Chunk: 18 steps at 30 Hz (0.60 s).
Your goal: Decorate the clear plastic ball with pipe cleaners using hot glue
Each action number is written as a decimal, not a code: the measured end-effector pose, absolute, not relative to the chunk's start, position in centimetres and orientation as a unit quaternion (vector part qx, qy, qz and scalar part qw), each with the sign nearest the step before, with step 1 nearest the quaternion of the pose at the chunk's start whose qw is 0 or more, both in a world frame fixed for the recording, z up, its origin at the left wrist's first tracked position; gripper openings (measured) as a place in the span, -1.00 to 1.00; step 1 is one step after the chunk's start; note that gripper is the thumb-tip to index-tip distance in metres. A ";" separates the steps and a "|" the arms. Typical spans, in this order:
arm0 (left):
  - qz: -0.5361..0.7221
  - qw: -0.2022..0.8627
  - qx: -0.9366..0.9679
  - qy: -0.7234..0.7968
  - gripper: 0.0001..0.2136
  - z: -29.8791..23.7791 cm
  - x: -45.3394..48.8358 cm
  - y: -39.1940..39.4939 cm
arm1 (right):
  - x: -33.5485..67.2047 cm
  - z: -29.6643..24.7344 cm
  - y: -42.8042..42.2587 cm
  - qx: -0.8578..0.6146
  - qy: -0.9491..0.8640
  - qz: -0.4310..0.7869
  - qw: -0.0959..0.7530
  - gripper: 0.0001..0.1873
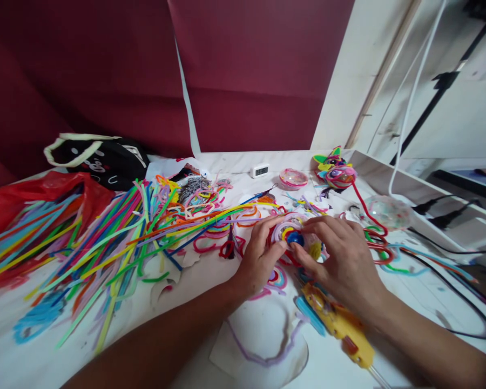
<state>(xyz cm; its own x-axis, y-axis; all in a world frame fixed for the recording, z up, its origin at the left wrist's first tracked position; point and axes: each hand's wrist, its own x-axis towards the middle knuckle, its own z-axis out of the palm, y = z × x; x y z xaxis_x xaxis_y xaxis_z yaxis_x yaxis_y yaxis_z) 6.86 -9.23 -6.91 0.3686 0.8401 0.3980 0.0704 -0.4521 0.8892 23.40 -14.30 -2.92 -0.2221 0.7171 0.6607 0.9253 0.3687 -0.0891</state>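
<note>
A round piece of coiled pipe cleaners point(288, 222), with pink, yellow and red rings and a shiny blue centre, is between my two hands. My left hand point(258, 258) grips its left side, fingers bent and thumb on the front. From the right, my right hand point(342, 256) curls over it, thumb close to the blue centre; the fingertips are partly hidden behind the piece. Just below my right hand lies a yellow glue gun point(342, 324) beside a short light-blue bundle point(310, 316). A lilac pipe cleaner point(263, 361) curves over a pale sheet near my forearms.
Many loose pipe cleaners point(117, 246) spread across the left, by a red plastic bag point(85, 189) and black tote point(105, 165). At the back stand a small white clock point(260, 171), pink clear bowl point(294, 178) and colourful figure point(335, 170). Black cables point(465, 297) run along the right.
</note>
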 end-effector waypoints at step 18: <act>0.460 0.425 0.712 0.317 -0.61 -7.3 6.9 -9.1 | 23.8 -2.4 -14.1 -0.500 -0.800 -0.197 0.268 -0.74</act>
